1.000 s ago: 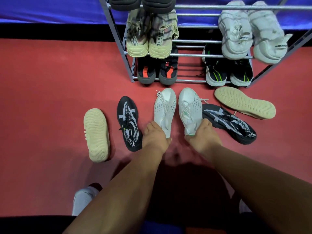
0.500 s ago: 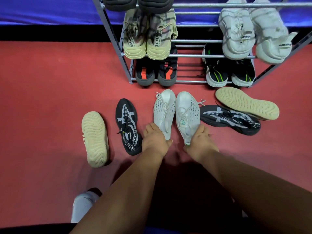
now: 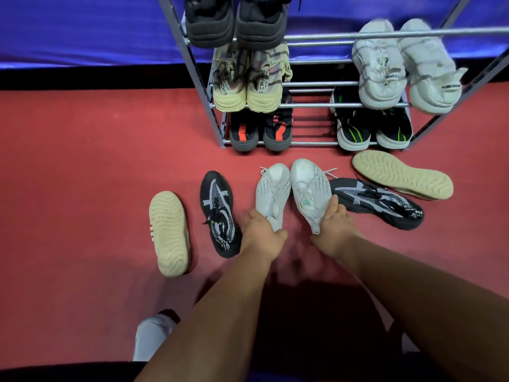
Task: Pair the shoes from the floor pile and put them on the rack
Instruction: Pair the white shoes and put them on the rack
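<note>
Laces (image 3: 327, 172) are our first worry: those of the right white sneaker (image 3: 308, 186) trail loose toward the black-and-grey sneaker (image 3: 377, 201) lying just beside it. If we lift carelessly, they may drag across that shoe or catch on a bar of the rack (image 3: 308, 105). We hold each shoe only at its heel end, so a toe can droop or the soft knit slip from our fingers on the way up. The free room on the rack looks narrow, mere gaps between pairs already shelved, and a shoe pushed in crooked could knock a neighbour or tip between the bars. We could also nudge the other black-and-grey sneaker (image 3: 217, 213), which lies close by our left wrist. As for the grip, our left hand (image 3: 261, 232) is wrapped round the heel of the left white sneaker (image 3: 272, 188), with the thumb tucked against its inner side. Our right hand (image 3: 334, 230) clasps the heel of its mate, one finger lying up along the outer flank. Both hands are closed on their shoes, neither slack. The two white sneakers sit side by side over the red floor (image 3: 82, 175) just short of the rack, toes touching and pointing at it; whether they are lifted clear we cannot tell. A sole-up beige shoe (image 3: 169, 232) waits at the pile's left edge and a second beige shoe (image 3: 402, 175) at its right.
</note>
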